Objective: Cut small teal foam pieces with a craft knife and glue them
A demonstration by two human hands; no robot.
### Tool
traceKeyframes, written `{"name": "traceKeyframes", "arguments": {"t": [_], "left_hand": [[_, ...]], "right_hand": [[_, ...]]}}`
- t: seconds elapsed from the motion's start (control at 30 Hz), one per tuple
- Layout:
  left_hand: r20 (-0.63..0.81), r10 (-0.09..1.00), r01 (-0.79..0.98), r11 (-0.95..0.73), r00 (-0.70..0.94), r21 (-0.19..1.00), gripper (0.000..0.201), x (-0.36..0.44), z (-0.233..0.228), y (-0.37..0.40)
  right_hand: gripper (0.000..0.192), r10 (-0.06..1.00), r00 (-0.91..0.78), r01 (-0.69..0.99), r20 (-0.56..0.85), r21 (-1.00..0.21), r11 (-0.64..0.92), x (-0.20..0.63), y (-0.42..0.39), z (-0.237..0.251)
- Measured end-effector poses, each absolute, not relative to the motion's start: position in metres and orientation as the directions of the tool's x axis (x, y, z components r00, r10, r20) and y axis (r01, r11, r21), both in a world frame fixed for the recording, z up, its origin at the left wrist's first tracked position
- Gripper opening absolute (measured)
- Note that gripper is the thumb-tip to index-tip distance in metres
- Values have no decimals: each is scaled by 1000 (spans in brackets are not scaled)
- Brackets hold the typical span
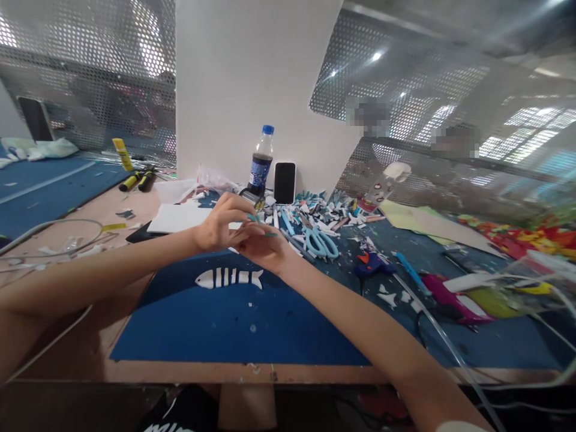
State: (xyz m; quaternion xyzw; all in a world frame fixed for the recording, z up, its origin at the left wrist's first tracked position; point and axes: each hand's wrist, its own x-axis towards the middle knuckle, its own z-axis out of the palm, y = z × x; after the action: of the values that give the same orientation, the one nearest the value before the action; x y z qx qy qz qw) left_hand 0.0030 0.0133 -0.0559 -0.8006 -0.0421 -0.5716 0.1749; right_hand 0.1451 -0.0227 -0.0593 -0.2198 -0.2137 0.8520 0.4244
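Above the back of the blue mat [234,327], my two hands meet. My left hand [220,223] bends its fingers over my right hand [263,243], fingertips touching it. Teal nails show there. Whatever the left fingers pinch, if anything, is too small or hidden to make out. The fingers of my right hand are mostly covered by the left. Just below them on the mat lies a white fish shape [206,279], cut into several separate pieces in a row, with a head at left and a forked tail at right.
Light-blue scissors [321,243] lie right of my hands, before a heap of white and teal scraps [324,210]. Behind stand a cola bottle [261,165] and a phone [285,183]. A blue glue gun [373,265] and clear tube [443,336] lie right; white sheets [177,219] left.
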Motion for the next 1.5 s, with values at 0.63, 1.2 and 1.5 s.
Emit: {"name": "traceKeyframes", "arguments": {"t": [0.63,1.2,1.5], "left_hand": [[946,-82,315,-931,313,-184,19,-1,-52,10],[921,25,373,-918,389,-132,26,-2,-47,26],[833,459,532,-809,309,249,20,-18,-52,59]], "right_hand": [[14,789,-602,-574,-121,-622,-533,146,-30,-53],[16,778,-607,-570,-162,-593,-568,155,-17,-60],[23,795,-584,-571,-166,-612,-547,162,-7,-62]]}}
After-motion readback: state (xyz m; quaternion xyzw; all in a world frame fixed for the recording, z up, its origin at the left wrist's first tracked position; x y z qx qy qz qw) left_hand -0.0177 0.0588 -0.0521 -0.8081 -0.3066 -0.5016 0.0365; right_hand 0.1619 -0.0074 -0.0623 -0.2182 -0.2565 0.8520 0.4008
